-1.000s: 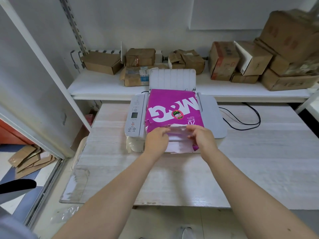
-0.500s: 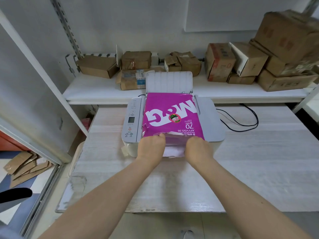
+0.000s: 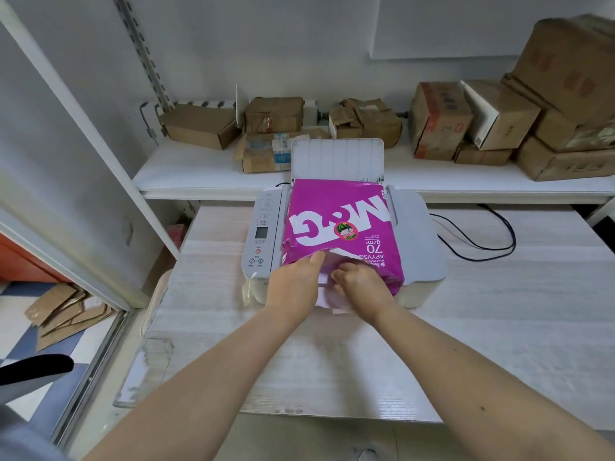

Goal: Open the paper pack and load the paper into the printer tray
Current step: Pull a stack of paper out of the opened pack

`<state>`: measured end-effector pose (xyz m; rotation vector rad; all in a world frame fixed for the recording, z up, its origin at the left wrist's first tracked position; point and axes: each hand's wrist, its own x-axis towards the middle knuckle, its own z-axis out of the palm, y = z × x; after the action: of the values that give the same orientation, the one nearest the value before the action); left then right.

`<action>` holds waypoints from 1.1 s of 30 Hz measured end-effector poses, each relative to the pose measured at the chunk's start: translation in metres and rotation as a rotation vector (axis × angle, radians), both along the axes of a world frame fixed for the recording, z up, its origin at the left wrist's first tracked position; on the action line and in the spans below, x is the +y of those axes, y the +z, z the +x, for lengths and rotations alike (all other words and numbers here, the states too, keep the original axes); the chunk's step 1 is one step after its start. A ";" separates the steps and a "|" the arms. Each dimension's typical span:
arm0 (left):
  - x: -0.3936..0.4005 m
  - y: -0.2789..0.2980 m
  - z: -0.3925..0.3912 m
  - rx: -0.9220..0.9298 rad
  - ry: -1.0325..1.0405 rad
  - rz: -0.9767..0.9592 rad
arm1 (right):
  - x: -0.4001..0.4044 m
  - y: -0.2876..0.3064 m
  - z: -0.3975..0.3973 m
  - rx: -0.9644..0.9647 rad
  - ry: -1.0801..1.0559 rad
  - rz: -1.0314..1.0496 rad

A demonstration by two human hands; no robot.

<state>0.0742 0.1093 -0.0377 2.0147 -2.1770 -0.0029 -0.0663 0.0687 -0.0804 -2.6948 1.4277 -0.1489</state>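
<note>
A magenta paper pack (image 3: 339,221) with white lettering lies flat on top of a white printer (image 3: 416,247). The printer's rear tray (image 3: 336,158) stands upright behind the pack. The pack's near end is torn open and white wrapper lining and sheets (image 3: 327,277) show there. My left hand (image 3: 293,287) grips the torn wrapper flap at the near left corner. My right hand (image 3: 362,287) has its fingers curled into the opening, on the wrapper and the paper's end.
The printer sits on a pale wood-grain table (image 3: 466,327); a black cable (image 3: 479,241) loops to its right. A white shelf (image 3: 199,174) behind holds several cardboard boxes (image 3: 439,118). Flattened cardboard (image 3: 63,314) lies on the floor at left.
Both hands have moved closer together at the pack's near end. The wrapper opening has been torn and lifted wider, showing more white inside.
</note>
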 end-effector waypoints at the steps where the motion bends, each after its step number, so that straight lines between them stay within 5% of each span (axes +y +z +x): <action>1: -0.001 -0.001 0.001 -0.002 0.002 -0.001 | -0.002 -0.001 -0.001 -0.008 0.015 -0.013; 33: 0.002 -0.004 0.005 0.039 -0.018 0.001 | 0.005 -0.004 0.006 0.135 -0.019 -0.248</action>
<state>0.0789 0.1116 -0.0419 1.9788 -2.1720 -0.0451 -0.0603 0.0738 -0.0849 -2.9404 1.5687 -0.1577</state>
